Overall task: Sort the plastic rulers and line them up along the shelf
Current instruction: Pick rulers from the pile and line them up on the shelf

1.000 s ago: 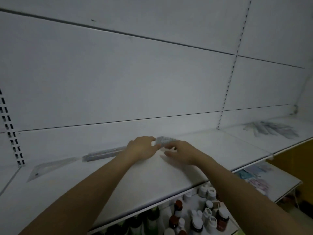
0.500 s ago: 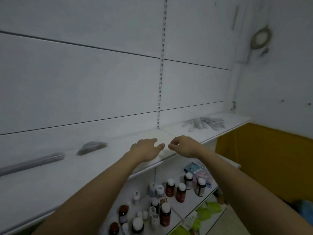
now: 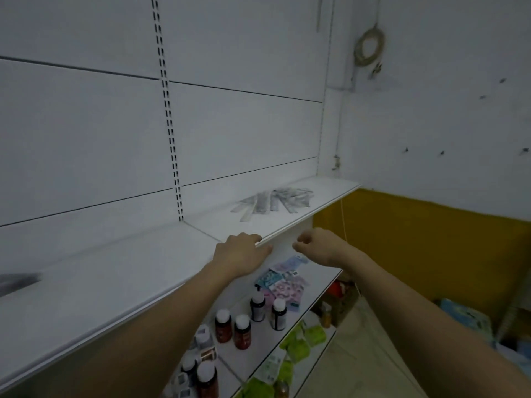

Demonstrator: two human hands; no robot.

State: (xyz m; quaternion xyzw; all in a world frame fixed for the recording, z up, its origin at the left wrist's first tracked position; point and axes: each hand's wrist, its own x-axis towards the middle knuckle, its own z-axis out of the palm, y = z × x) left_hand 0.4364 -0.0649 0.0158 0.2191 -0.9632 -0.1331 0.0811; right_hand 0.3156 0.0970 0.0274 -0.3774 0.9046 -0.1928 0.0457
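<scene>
A loose heap of clear plastic rulers lies fanned out on the right section of the white shelf. A blurred grey ruler shows at the far left edge of the same shelf. My left hand rests palm down on the shelf's front edge, fingers apart, holding nothing. My right hand hovers in the air just past the shelf edge, fingers loosely curled with nothing in them. Both hands are short of the heap, which sits further back and to the right.
On the lower shelf stand several brown bottles with white caps and coloured packets. Green packets lie on the shelf below. A yellow wall panel is at the right, and a slotted upright divides the back panel.
The view has swung to the right, away from the rulers laid at the left. Both hands left those rulers and moved right along the shelf edge toward the heap.
</scene>
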